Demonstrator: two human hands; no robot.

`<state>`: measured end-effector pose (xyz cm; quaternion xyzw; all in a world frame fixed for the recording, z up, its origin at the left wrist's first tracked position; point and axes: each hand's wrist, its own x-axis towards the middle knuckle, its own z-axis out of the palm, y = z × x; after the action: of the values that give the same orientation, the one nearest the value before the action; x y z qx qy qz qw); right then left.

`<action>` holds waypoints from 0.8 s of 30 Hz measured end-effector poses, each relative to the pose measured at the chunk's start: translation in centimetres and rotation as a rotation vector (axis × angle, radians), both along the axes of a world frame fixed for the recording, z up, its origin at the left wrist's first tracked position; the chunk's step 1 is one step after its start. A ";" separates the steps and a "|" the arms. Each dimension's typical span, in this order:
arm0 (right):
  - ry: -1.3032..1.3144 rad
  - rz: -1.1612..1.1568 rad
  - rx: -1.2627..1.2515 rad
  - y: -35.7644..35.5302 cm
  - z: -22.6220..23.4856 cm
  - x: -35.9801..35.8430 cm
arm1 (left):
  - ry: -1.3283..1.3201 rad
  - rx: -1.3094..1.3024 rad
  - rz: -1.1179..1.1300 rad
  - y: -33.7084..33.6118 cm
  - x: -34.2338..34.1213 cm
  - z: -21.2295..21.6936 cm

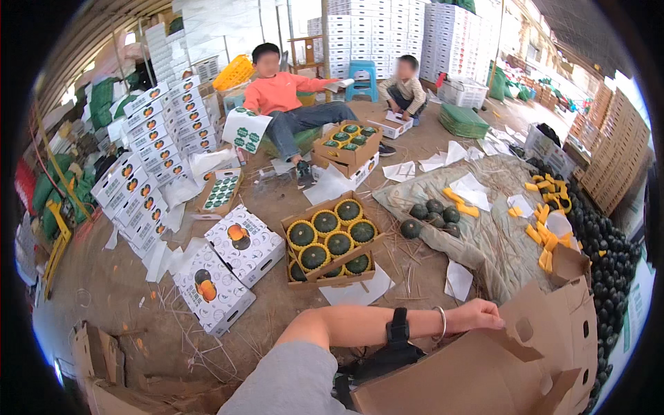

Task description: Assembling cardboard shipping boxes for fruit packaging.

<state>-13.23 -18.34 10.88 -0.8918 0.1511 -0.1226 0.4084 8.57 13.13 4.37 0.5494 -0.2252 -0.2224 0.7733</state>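
We are at the step of setting up an empty brown cardboard box that lies low in front of us. Our left hand reaches across and rests on its upper flap, fingers on the edge beside a cut-out hole; the grasp looks light, not clenched. Our right hand is not in view, so we cannot tell its state. Beyond the hand, on the floor, an open box of dark green squashes in yellow foam nets stands. Next, we judge, the flaps need folding inward, and this calls for both hands.
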 end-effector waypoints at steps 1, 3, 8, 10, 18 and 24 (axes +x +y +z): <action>0.020 0.009 -0.031 0.1 0.2 0.3 | 0.016 0.002 0.012 0.1 -0.2 0.2; 0.054 0.027 -0.068 0.0 0.2 0.7 | 0.004 -0.026 0.007 0.1 0.4 -0.4; 0.135 0.066 -0.135 -1.7 1.4 0.4 | -0.124 -0.163 0.148 -0.2 0.6 -0.6; 0.170 0.081 -0.148 -2.9 2.4 -0.2 | -0.183 -0.216 0.029 -0.3 -0.1 0.5; 0.638 0.507 0.139 -9.0 7.2 -0.4 | -0.187 0.310 -0.604 -0.1 3.5 5.6; 0.417 0.471 -1.006 1.0 3.5 2.1 | -1.733 0.930 -0.273 -5.0 -1.1 7.2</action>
<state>-11.17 -17.34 14.34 -0.9907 -0.0504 0.0923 -0.0868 7.48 8.14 11.53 0.7402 -0.6643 0.1028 0.0169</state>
